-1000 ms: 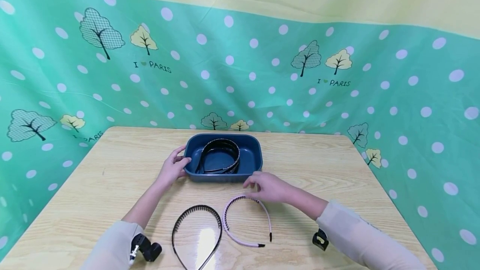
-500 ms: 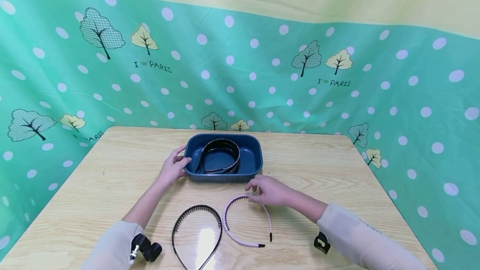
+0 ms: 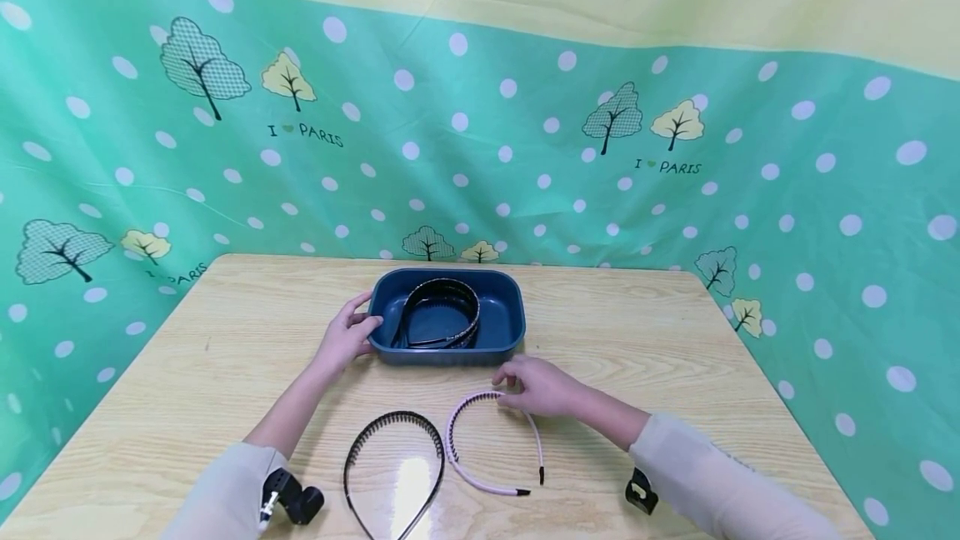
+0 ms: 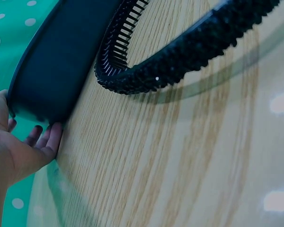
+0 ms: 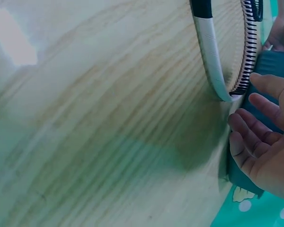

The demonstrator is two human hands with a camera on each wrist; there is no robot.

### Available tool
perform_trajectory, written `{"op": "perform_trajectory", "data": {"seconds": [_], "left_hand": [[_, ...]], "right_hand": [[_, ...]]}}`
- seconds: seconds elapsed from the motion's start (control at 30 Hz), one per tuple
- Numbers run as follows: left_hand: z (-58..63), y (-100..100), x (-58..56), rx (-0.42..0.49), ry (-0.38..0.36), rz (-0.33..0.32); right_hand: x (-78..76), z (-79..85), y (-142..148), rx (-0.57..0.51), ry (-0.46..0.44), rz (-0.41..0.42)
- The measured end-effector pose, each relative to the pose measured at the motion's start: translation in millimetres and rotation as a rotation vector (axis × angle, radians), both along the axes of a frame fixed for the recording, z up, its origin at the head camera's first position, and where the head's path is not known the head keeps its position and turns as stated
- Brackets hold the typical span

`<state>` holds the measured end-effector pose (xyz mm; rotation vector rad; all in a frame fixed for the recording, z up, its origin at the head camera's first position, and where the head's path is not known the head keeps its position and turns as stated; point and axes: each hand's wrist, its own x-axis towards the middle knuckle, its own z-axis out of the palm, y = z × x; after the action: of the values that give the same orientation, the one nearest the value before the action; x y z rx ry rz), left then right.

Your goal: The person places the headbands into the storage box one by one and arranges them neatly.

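Observation:
My left hand [image 3: 347,342] grips the left end of a dark blue plastic box [image 3: 442,357], thumb at the rim and fingers against the end wall. In the box lie black headbands [image 3: 476,319] with a patterned edge, overlapping. My right hand [image 3: 542,387] hovers over the far arc of a lilac toothed headband [image 3: 486,487], fingers loosely bent. In the right wrist view its thumb is close to the headband's teeth; whether they touch I cannot tell. A black toothed headband [image 4: 175,71] lies beside the lilac one, to its left.
Everything stands on a light wood-grain table [image 3: 630,315]. Behind and at the sides hangs a green dotted curtain [image 3: 480,148] with trees. Black cameras [image 3: 294,497] sit at both wrists. Light glares off the table inside the black headband.
My right hand has moved slightly toward me, from the box's front edge to the lilac headband's far arc. The left hand, box and headbands have stayed in place.

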<state>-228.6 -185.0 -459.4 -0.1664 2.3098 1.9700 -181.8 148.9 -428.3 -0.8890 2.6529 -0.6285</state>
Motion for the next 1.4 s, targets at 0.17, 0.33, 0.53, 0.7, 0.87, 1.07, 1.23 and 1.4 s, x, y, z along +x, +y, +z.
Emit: {"op": "perform_trajectory", "data": {"seconds": [0.17, 0.33, 0.53, 0.7, 0.87, 1.07, 1.23, 1.4], "left_hand": [[0.0, -0.1, 0.2, -0.009, -0.004, -0.001], [0.3, 1.0, 0.0, 0.027, 0.005, 0.0], [0.4, 1.2, -1.5, 0.073, -0.003, -0.003], [-0.7, 1.6, -1.0, 0.069, 0.01, -0.003], [-0.5, 2.1, -0.9, 0.067, 0.013, -0.002], [0.3, 1.6, -0.1, 0.058, 0.01, -0.002], [0.3, 1.7, -0.5, 0.052, 0.009, 0.001], [-0.2, 1.5, -0.7, 0.048, 0.003, 0.004]], "right_hand": [[-0.3, -8.6, -0.8, -0.009, 0.027, 0.021], [-0.8, -11.8, -2.8, -0.022, 0.065, 0.023], [-0.7, -14.7, -5.0, -0.031, 0.093, 0.032], [-1.2, -17.7, -7.2, -0.04, 0.113, 0.036], [-2.0, -20.6, -11.2, -0.065, 0.131, 0.039], [-1.8, -22.2, -16.1, -0.092, 0.153, 0.048], [-1.3, -22.1, -16.2, -0.096, 0.13, 0.03], [-1.4, -23.3, -15.2, -0.103, 0.131, 0.034]]}}
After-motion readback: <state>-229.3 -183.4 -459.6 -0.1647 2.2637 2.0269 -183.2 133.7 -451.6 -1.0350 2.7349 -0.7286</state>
